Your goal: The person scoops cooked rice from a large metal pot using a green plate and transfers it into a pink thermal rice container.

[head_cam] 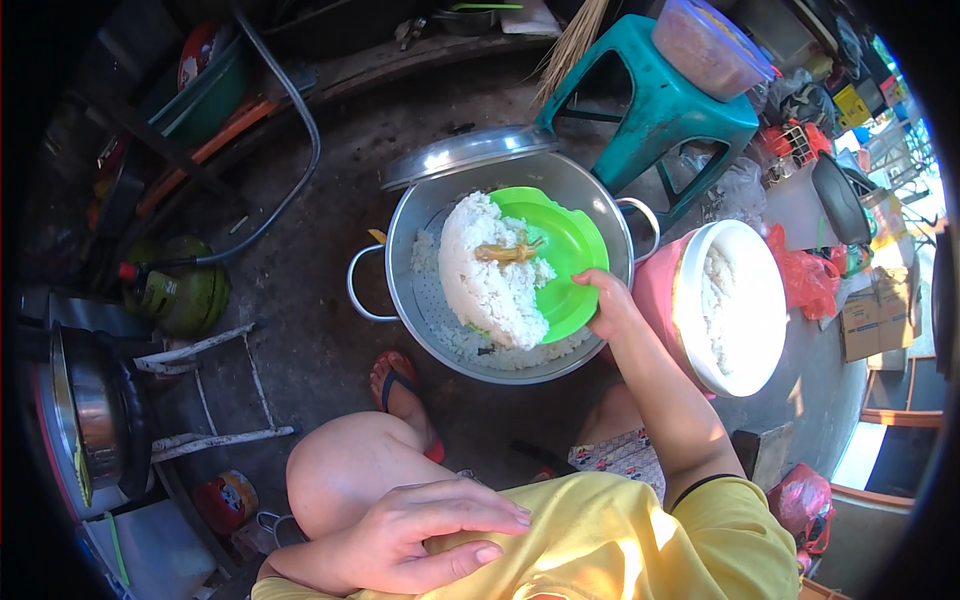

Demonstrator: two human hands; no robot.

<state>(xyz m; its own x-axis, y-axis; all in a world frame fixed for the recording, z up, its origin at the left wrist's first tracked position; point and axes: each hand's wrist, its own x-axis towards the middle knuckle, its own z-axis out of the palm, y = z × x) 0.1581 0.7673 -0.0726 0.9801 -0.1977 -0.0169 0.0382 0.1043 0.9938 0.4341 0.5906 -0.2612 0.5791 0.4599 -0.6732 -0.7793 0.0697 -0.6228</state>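
Observation:
My right hand (609, 301) grips the edge of a light green plastic plate (574, 247), thumb on top. A large mound of white cooked rice (480, 277) fills the plate's left part, with a knotted yellowish leaf bundle (510, 253) on it. The plate is over a wide two-handled metal steamer pot (420, 217) with a perforated bottom and more rice inside. A metal lid (472, 155) leans at the pot's far rim. My left hand (442, 532) holds nothing and lies against my yellow shirt, thumb apart from the fingers.
Right of the pot is a pink-and-white tub (686, 300) with rice in it. Behind stands a green plastic stool (652, 97) bearing a lidded food container (712, 49). Leftward are a green gas cylinder (184, 289) with a hose and a whitish rack (225, 390) on the floor.

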